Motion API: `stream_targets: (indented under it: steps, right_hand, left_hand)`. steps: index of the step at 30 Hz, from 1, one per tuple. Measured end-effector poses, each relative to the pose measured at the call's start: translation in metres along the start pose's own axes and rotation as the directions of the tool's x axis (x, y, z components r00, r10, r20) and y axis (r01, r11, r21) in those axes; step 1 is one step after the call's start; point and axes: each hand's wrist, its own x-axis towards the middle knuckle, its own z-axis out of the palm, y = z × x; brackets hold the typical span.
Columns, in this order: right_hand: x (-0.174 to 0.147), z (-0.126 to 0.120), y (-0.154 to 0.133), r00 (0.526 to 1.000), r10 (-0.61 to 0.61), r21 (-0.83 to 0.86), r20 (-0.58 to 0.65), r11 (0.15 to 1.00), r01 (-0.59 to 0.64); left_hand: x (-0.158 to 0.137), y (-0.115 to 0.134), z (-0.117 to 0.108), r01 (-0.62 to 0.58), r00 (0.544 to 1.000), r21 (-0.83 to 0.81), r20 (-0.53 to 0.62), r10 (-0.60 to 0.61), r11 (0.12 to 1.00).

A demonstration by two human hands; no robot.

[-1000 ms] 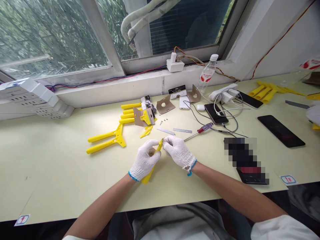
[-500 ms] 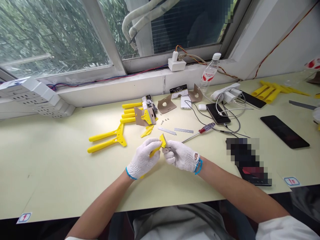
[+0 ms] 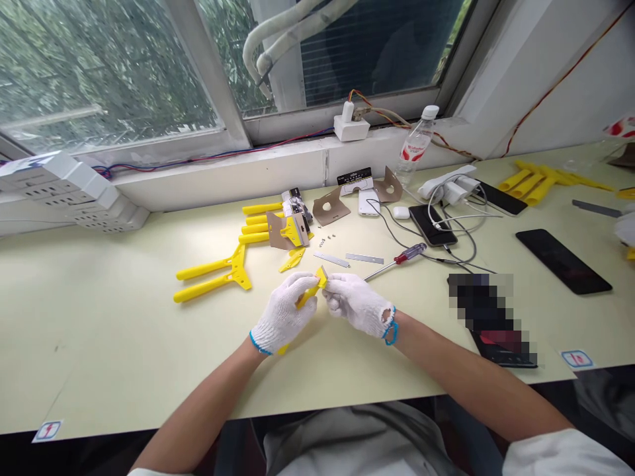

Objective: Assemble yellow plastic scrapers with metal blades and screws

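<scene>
In its white knitted glove, my left hand [image 3: 282, 314] is closed round a yellow scraper [image 3: 307, 297], whose head points up between the two hands and whose handle runs down toward me. My right hand [image 3: 360, 304], also gloved, pinches right beside the scraper's head; its fingertips hide what is between them. Just beyond lie two flat metal blades [image 3: 364, 258] and a few tiny screws [image 3: 322, 242]. A screwdriver [image 3: 409, 252] with a red and clear handle rests to the right. Left of the blades is a small yellow plastic part [image 3: 292, 260].
Yellow scraper handles [image 3: 208, 281] lie at left, near a carded scraper [image 3: 292, 231]. Folded cardboard [image 3: 331, 207] sits at the back by a water bottle [image 3: 415, 149]. Cables, a power strip [image 3: 449, 182] and phones [image 3: 563, 261] occupy the right side.
My right hand has shifted slightly and its fingers have turned against the scraper's head. The left hand keeps its grip, with the scraper nearly in the same place.
</scene>
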Motion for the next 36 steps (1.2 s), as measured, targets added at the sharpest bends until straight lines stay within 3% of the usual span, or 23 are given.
stream_targets:
  steps: [2,3,5,8,10,12,15,19,23,25,31,36]
  right_hand:
    - [-0.001,-0.001,0.0,0.985,-0.169,-0.289,-0.036,0.945,0.152]
    - [-0.001,-0.002,0.0,0.962,-0.269,-0.44,-0.045,0.87,0.223]
    - [-0.002,-0.004,0.001,0.881,-0.474,-0.691,-0.014,0.641,0.334]
    - [0.0,-0.009,0.006,0.72,-0.679,-0.874,0.141,0.256,0.413]
    - [0.001,-0.013,0.009,0.655,-0.708,-0.914,0.264,0.033,0.404]
    - [0.002,-0.016,0.01,0.62,-0.692,-0.918,0.369,-0.166,0.361]
    - [0.001,-0.019,0.006,0.581,-0.656,-0.877,0.481,-0.376,0.301]
    - [0.0,-0.021,0.002,0.521,-0.65,-0.829,0.553,-0.491,0.267]
    - [0.001,-0.023,0.001,0.412,-0.679,-0.794,0.607,-0.54,0.279]
    - [0.002,-0.024,0.002,0.384,-0.688,-0.787,0.616,-0.544,0.29]
    - [0.0,-0.022,0.001,0.383,-0.686,-0.786,0.619,-0.542,0.297]
    - [0.0,-0.021,0.002,0.41,-0.697,-0.808,0.588,-0.488,0.329]
  left_hand:
    - [-0.001,0.003,0.001,0.122,0.992,-0.074,0.011,-0.122,0.99]
    - [-0.001,0.005,0.002,0.195,0.981,-0.127,0.035,-0.193,0.972]
    - [-0.002,0.008,0.001,0.344,0.938,-0.237,0.122,-0.323,0.909]
    - [-0.001,0.011,0.0,0.492,0.868,-0.34,0.255,-0.425,0.801]
    - [-0.001,0.013,0.0,0.527,0.848,-0.377,0.292,-0.443,0.761]
    - [0.0,0.014,0.0,0.539,0.841,-0.388,0.302,-0.449,0.748]
    - [0.001,0.014,0.001,0.547,0.835,-0.368,0.302,-0.46,0.752]
    - [0.0,0.013,0.001,0.542,0.838,-0.348,0.296,-0.46,0.765]
    - [-0.001,0.012,0.001,0.537,0.841,-0.353,0.292,-0.455,0.767]
    - [-0.001,0.013,0.001,0.533,0.843,-0.351,0.29,-0.452,0.77]
    - [-0.001,0.015,0.001,0.526,0.847,-0.335,0.285,-0.448,0.782]
    - [-0.002,0.017,0.003,0.52,0.852,-0.331,0.273,-0.447,0.787]
